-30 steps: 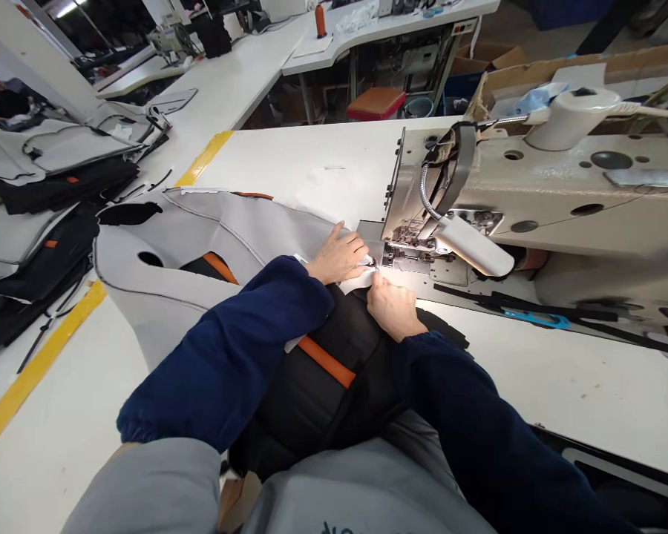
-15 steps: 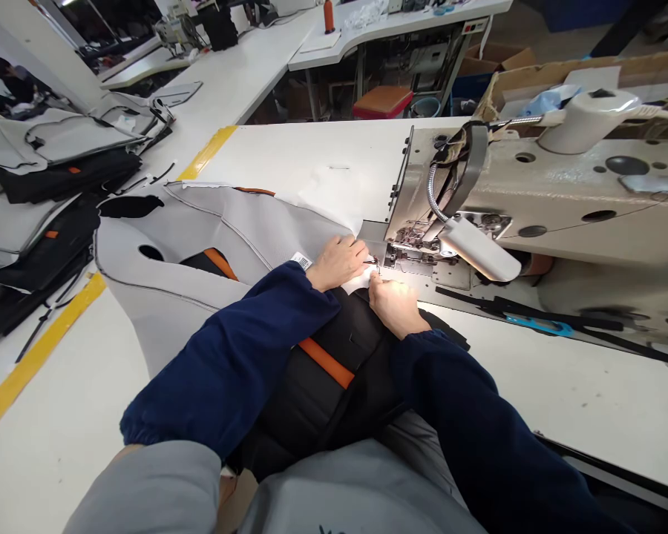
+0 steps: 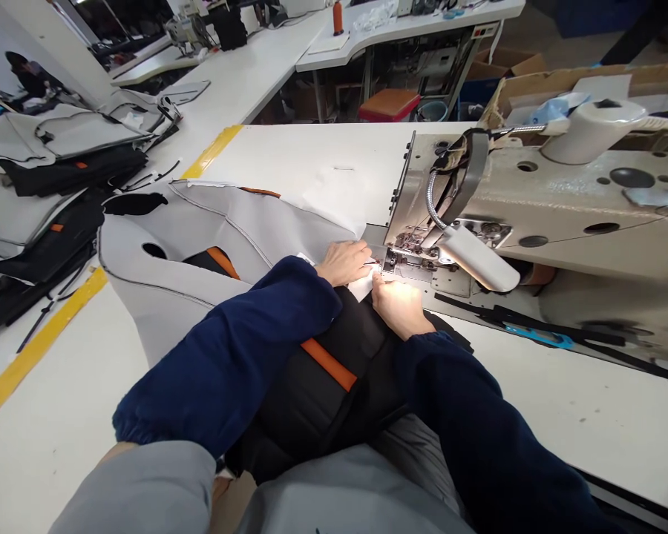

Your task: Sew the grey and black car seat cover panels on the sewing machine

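A large fabric cover [image 3: 189, 285], with pale grey backing, dark piped seams and a black face with an orange strip [image 3: 328, 363], lies over the table and my lap. My left hand [image 3: 345, 262] has its fingers bent together on the cover's edge, just left of the sewing machine's needle area [image 3: 393, 259]. Close beside it, my right hand [image 3: 401, 305] pinches the same edge between thumb and forefinger. A white patch of the cover [image 3: 361, 288] shows between the hands. Something small and dark at the left fingertips is too small to name.
The sewing machine [image 3: 562, 193] fills the right side, its lamp [image 3: 482, 256] shining near the hands. Blue-handled snips [image 3: 539, 337] and black strips lie along its base. More covers [image 3: 61, 141] are piled at left. Behind stand a red stool [image 3: 390, 105] and an orange thread cone [image 3: 337, 18].
My view has shifted slightly. The left hand has moved a little along the edge, and its sleeve now covers most of the white label. The right hand keeps its pinch.
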`<state>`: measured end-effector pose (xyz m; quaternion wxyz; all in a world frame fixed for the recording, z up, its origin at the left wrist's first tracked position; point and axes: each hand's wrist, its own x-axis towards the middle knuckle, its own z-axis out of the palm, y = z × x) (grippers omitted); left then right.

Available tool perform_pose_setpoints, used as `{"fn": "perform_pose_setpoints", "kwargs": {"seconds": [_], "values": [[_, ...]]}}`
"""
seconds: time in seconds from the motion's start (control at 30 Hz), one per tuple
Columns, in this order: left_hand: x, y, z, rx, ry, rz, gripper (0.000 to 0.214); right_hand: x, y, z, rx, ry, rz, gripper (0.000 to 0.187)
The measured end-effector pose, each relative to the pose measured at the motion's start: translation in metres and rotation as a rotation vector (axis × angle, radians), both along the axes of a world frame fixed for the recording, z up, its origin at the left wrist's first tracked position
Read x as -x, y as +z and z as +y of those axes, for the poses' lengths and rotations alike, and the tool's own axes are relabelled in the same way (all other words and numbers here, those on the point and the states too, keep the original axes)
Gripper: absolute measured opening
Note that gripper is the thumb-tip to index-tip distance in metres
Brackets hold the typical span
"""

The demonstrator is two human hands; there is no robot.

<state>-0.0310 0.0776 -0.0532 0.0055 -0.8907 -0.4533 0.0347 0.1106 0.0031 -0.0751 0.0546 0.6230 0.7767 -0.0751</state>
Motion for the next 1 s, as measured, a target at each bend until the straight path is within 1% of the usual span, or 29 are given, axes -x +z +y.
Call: {"fn": "perform_pose_setpoints", "kwargs": {"seconds": [0.17, 0.27, 0.37, 0.5, 0.6, 0.73, 0.87, 1.0], "values": [[-0.013, -0.002, 0.016, 0.069, 0.046, -0.067, 0.030, -0.015, -0.001, 0.009, -0.041, 0.028, -0.027, 0.049], [-0.022, -0.002, 0.026, 0.101, 0.078, -0.099, 0.032, -0.024, 0.005, 0.017, 0.016, 0.058, -0.070, 0.052], [-0.029, -0.005, 0.030, 0.132, 0.132, -0.128, 0.033, -0.030, 0.011, 0.023, 0.070, 0.096, -0.113, 0.057], [-0.034, -0.012, 0.026, 0.147, 0.209, -0.148, 0.030, -0.035, 0.012, 0.025, 0.081, 0.130, -0.118, 0.057], [-0.038, -0.016, 0.022, 0.136, 0.231, -0.159, 0.029, -0.039, 0.010, 0.026, 0.091, 0.148, -0.127, 0.057], [-0.040, -0.017, 0.021, 0.111, 0.247, -0.181, 0.028, -0.044, 0.008, 0.031, 0.087, 0.172, -0.129, 0.055], [-0.040, -0.018, 0.022, 0.111, 0.243, -0.191, 0.028, -0.048, 0.007, 0.033, 0.094, 0.191, -0.124, 0.054], [-0.041, -0.019, 0.021, 0.097, 0.198, -0.190, 0.027, -0.051, 0.010, 0.033, 0.108, 0.197, -0.105, 0.049]]}}
